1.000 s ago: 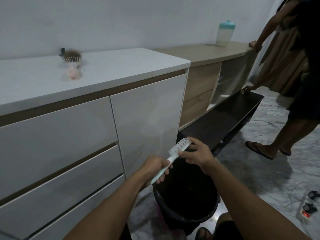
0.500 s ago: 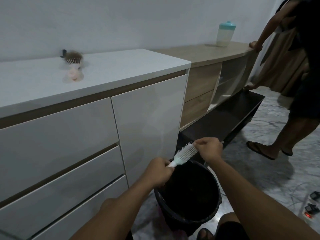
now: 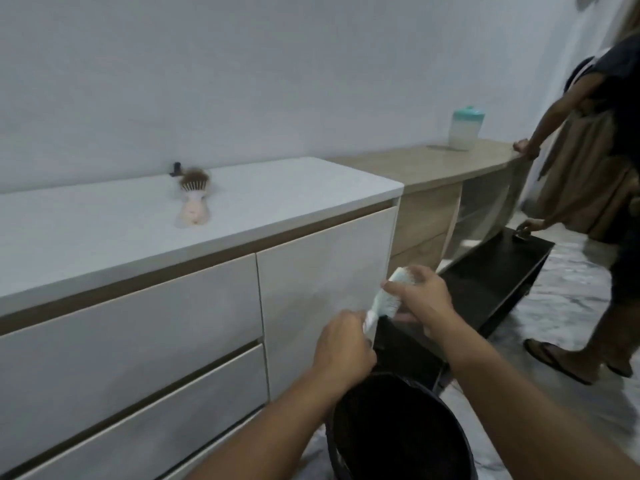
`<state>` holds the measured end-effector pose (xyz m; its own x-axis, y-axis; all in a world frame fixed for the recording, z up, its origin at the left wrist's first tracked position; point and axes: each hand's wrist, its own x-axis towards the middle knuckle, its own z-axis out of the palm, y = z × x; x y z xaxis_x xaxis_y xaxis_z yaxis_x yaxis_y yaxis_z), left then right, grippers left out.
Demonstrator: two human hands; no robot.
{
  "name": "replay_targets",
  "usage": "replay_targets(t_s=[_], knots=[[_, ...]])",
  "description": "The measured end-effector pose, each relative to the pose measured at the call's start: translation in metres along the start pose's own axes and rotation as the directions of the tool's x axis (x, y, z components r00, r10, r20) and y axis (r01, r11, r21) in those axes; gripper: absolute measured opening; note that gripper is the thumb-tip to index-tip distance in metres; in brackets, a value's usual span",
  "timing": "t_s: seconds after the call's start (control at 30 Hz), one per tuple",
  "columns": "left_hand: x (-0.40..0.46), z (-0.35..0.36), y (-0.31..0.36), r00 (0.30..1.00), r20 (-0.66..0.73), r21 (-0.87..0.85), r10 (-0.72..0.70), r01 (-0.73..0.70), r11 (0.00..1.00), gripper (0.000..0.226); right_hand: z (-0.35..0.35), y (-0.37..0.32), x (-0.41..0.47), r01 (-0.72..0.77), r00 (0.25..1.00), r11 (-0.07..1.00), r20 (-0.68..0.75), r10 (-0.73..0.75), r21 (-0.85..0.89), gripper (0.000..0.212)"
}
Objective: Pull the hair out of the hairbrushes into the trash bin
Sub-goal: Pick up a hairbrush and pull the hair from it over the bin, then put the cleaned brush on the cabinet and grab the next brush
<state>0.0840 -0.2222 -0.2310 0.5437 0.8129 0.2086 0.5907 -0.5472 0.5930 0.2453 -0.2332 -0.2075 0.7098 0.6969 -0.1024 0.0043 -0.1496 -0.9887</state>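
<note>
Left grip (image 3: pixel 341 344) holds hairbrush (image 3: pixel 384 303); right (image 3: pixel 420 299) pinches bristles.

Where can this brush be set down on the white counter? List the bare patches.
The white counter is bare left of the hair-filled brush and right of it up to the rounded corner. The wooden top is bare up to the teal-lidded jar. The only crowding is around that brush, near the wall.
</note>
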Motion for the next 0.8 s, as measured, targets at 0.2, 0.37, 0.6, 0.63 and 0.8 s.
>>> replay_targets(t_s=[0.2,0.37,0.6,0.63,0.8], knots=[[0.032,-0.066,0.017,0.944,-0.314,-0.066,0.105,-0.132,0.989,0.034,0.038,-0.099,0.019,0.268,0.958,0.963,-0.098,-0.269,-0.024,0.052],[0.054,-0.119,-0.001,0.866,-0.477,-0.018,0.151,-0.181,0.983,0.031,0.09,-0.16,0.035,0.431,0.894,0.898,-0.091,-0.438,-0.086,0.031],[0.085,-0.177,-0.035,0.845,-0.53,0.215,0.074,0.05,0.975,0.027,0.175,-0.202,0.047,0.474,0.88,0.874,0.024,-0.474,-0.106,0.038],[0.089,-0.182,-0.039,0.846,-0.53,0.238,0.058,0.082,0.968,0.027,0.186,-0.205,0.049,0.48,0.877,0.869,0.04,-0.479,-0.124,0.035],[0.106,-0.193,-0.057,0.849,-0.528,0.237,-0.017,0.167,0.957,0.026,0.226,-0.212,0.06,0.499,0.865,0.833,0.088,-0.493,-0.238,0.02]])
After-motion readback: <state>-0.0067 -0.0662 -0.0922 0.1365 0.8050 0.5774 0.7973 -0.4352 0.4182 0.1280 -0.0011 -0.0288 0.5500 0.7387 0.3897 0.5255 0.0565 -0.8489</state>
